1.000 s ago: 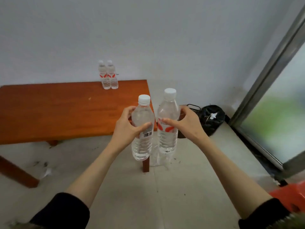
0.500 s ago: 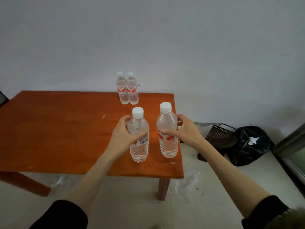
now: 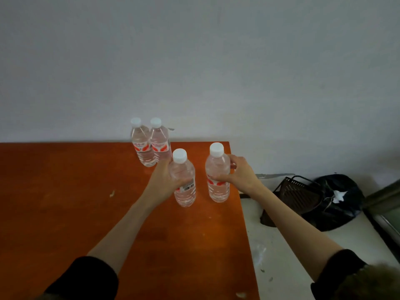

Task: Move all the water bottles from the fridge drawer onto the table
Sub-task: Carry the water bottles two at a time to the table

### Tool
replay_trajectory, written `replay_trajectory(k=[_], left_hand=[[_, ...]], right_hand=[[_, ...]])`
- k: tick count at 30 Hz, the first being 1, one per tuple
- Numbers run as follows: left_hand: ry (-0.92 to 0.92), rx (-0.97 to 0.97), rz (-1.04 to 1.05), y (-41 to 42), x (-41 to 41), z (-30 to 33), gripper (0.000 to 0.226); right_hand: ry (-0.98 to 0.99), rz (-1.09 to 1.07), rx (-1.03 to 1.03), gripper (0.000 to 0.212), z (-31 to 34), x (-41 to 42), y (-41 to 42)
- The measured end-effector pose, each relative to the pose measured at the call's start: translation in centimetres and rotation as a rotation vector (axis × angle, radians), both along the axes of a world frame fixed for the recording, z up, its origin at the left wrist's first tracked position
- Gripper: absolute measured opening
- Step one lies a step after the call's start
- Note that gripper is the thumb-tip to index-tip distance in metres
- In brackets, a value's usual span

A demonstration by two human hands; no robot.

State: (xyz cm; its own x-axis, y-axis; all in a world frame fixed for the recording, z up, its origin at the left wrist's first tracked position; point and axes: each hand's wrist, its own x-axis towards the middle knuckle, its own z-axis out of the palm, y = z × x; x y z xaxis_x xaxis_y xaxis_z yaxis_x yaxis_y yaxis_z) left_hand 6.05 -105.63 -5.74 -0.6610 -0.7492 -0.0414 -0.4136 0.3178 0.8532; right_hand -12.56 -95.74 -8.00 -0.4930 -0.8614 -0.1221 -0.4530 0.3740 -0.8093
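Table [image 3: 65, 202]: orange-brown wood, fills the left and middle of the view, right edge runs down past the hands. No fridge drawer in shot, so can't say how many bottles are left in it.

Back of table, near the wall: two bottles [image 3: 150, 146] upright, side by side, touching or nearly so, white caps, red on labels. These look already delivered.

Left hand [image 3: 165, 180]: fingers and thumb wrapped round the middle of the left bottle [image 3: 184, 180], barcode showing under the thumb. Bottle upright, just in front & right of the back pair. Its base looks at or just above the tabletop; can't tell if it's touching down yet.

Right hand [image 3: 240, 174]: gripping the right bottle [image 3: 217, 176] from its right side, fingers round the back, thumb across the label. Upright, close to the table's right edge, apart from the left one. Same doubt re contact with the wood.

Floor at right: dark basket [image 3: 296, 193] and black bag [image 3: 339, 202], not part of the job.

Step, as I read it: setting down a 2nd pair on the table. Next move calls for bases flat on the wood, then both grips let go without knocking anything; right bottle wants care, being near the edge. After that, prob. back to the drawer for any more.
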Motion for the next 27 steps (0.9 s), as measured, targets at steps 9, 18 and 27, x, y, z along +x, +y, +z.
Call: replay_trajectory(k=[9,18,27], left_hand=[[-0.034,-0.005,-0.062,-10.0,-8.0,-2.6,0.044],[-0.029,0.042,-0.088,-14.0,-11.1,-4.8,0.070],[-0.051,0.114,-0.115,-14.7,-11.6,-6.9,0.080]], right_hand=[[-0.173,-0.053,0.002,0.060,-2.6,-5.6,-9.0],[-0.272,0.010,-0.015,0.063,-4.3,-8.3,-12.3],[-0.494,0.033,-0.023,0.069,-5.5,-9.0,-11.8]])
